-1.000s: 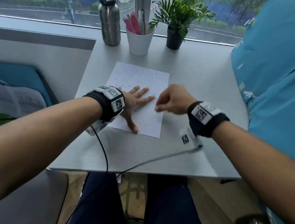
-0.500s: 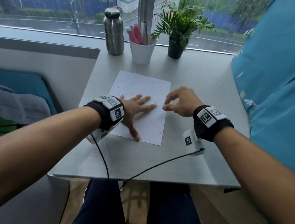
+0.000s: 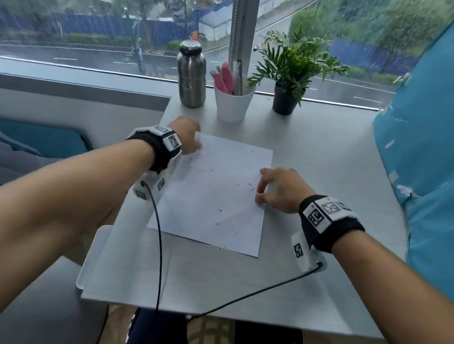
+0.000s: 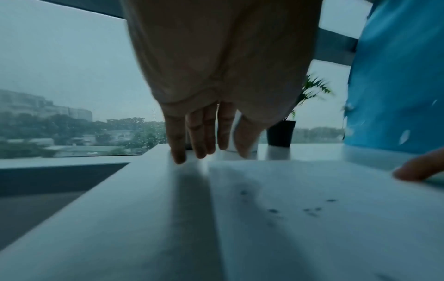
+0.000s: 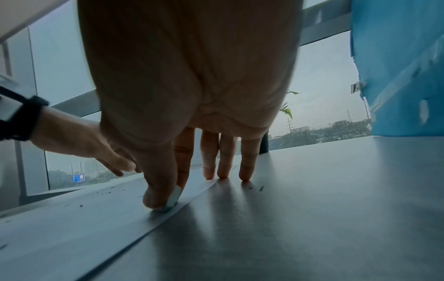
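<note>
A white sheet of paper dotted with small dark specks lies flat on the grey table. My left hand is at the sheet's far left corner. Its fingers are straight and their tips touch the table there, blurred by motion. My right hand is at the sheet's right edge. In the right wrist view its thumb and index finger pinch that edge of the paper, with a bit of white between them. The other three fingertips rest on the table just beyond.
At the back by the window stand a steel bottle, a white cup of pens and a potted plant. A blue cloth hangs along the right side. Wrist cables trail over the table's near edge.
My left hand has left the middle of the paper, where it lay flat, and moved to the far left corner. My right hand has shifted outward to the right edge.
</note>
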A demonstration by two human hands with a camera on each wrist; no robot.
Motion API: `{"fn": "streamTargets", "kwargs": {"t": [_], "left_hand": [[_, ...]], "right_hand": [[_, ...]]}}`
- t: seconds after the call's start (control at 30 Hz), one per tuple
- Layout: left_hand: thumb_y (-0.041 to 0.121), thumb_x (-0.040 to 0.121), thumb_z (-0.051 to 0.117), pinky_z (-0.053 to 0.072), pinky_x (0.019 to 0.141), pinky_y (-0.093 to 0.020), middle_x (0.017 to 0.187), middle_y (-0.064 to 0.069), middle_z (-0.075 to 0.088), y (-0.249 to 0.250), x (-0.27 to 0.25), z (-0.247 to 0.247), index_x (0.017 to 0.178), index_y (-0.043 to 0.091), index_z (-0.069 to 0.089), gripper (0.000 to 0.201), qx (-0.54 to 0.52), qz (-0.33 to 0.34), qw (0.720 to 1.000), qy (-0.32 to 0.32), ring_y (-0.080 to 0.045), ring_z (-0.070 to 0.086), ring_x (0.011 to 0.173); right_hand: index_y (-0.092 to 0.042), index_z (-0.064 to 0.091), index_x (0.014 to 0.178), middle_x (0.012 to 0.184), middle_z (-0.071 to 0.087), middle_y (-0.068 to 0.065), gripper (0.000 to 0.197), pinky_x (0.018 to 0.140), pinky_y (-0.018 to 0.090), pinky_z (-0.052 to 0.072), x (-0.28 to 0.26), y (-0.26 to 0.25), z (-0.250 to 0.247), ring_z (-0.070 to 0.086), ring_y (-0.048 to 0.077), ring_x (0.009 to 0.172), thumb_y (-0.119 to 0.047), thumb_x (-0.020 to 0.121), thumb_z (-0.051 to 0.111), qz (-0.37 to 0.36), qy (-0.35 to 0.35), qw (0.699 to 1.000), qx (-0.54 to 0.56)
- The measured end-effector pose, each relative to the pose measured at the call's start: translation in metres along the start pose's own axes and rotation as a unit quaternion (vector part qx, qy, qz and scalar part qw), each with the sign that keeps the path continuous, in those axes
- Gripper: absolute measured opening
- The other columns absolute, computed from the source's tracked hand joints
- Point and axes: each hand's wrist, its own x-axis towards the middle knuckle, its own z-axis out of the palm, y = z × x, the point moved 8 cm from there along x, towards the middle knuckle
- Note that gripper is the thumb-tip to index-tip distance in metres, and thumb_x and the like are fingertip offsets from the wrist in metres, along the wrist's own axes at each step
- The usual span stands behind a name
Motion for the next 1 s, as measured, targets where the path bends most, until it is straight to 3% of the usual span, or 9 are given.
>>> {"fn": "streamTargets", "kwargs": {"t": [0.1,0.2,0.47,0.6,0.67,0.77,0.83,0.9,1.0], "left_hand": [[0.061,0.081,0.065,0.039,0.104,-0.04,0.136,-0.016,0.045,-0.013,0.011,0.023,0.134,0.001,0.046,0.083,0.013,-0.037,0.997,-0.071,-0.034,0.047,0.124],[0.068,0.08,0.061,0.04,0.102,-0.038,0.134,-0.016,0.044,-0.007,0.009,0.031,0.134,0.0,0.048,0.088,-0.009,-0.022,0.997,-0.07,-0.034,0.047,0.121],[0.052,0.078,0.075,0.042,0.084,-0.028,0.12,-0.008,0.063,-0.004,-0.016,0.012,0.12,0.014,0.057,0.059,-0.161,-0.026,0.987,-0.001,-0.028,0.057,0.112],[0.035,0.076,0.082,0.042,0.086,-0.025,0.115,-0.004,0.062,-0.011,-0.029,0.004,0.128,0.017,0.054,0.061,-0.26,-0.035,0.964,0.035,-0.023,0.058,0.106],[0.02,0.074,0.084,0.049,0.093,-0.032,0.111,-0.005,0.067,-0.018,-0.032,0.006,0.133,0.019,0.05,0.068,-0.325,-0.041,0.944,0.041,-0.023,0.062,0.102],[0.002,0.075,0.079,0.055,0.089,-0.048,0.099,-0.009,0.074,-0.022,-0.039,0.006,0.137,0.02,0.046,0.073,-0.448,-0.028,0.892,0.05,-0.026,0.07,0.093],[-0.004,0.079,0.075,0.056,0.086,-0.049,0.101,-0.013,0.073,-0.017,-0.048,-0.005,0.139,0.016,0.044,0.07,-0.522,0.0,0.851,0.054,-0.028,0.071,0.091],[-0.007,0.081,0.072,0.057,0.083,-0.048,0.102,-0.018,0.072,-0.013,-0.057,-0.021,0.139,0.009,0.045,0.065,-0.576,0.033,0.815,0.06,-0.031,0.071,0.091],[-0.005,0.08,0.072,0.059,0.076,-0.042,0.101,-0.015,0.074,-0.01,-0.072,-0.05,0.131,0.001,0.053,0.054,-0.623,0.076,0.775,0.066,-0.028,0.072,0.088]], "right_hand": [[-0.02,0.073,0.094,0.145,0.049,-0.001,0.014,0.107,0.023,0.024,0.001,0.001,0.001,0.045,0.022,0.131,-0.027,0.083,0.071,0.001,0.003,1.0,0.006],[-0.02,0.073,0.093,0.139,0.054,-0.002,0.013,0.105,0.026,0.029,0.003,0.002,0.002,0.047,0.027,0.128,-0.028,0.082,0.072,0.004,0.004,1.0,0.011],[-0.02,0.073,0.091,0.132,0.059,0.001,0.012,0.103,0.03,0.034,0.002,0.0,0.004,0.049,0.028,0.124,-0.026,0.081,0.072,0.006,0.012,1.0,0.018],[-0.024,0.072,0.089,0.139,0.054,-0.002,0.01,0.106,0.031,0.033,-0.002,0.002,0.01,0.047,0.027,0.127,-0.028,0.081,0.071,0.016,0.011,1.0,0.019],[-0.024,0.072,0.09,0.141,0.053,-0.001,0.01,0.107,0.032,0.032,-0.005,0.002,0.013,0.044,0.027,0.129,-0.028,0.081,0.071,0.017,0.014,1.0,0.019],[-0.023,0.073,0.088,0.143,0.049,0.005,0.01,0.109,0.031,0.027,-0.011,0.007,0.003,0.04,0.026,0.134,-0.028,0.079,0.074,0.033,0.057,0.996,0.065],[-0.027,0.074,0.083,0.127,0.06,0.006,0.011,0.106,0.033,0.036,-0.012,0.018,-0.012,0.05,0.022,0.125,-0.034,0.075,0.078,0.058,0.112,0.983,0.131],[-0.028,0.073,0.078,0.111,0.069,0.002,0.014,0.096,0.038,0.049,-0.012,0.028,-0.03,0.059,0.017,0.114,-0.038,0.071,0.082,0.086,0.157,0.955,0.238],[-0.019,0.075,0.084,0.094,0.073,0.004,0.018,0.076,0.03,0.053,-0.015,0.021,-0.057,0.067,0.013,0.089,-0.027,0.071,0.084,0.082,0.189,0.902,0.38]]}}
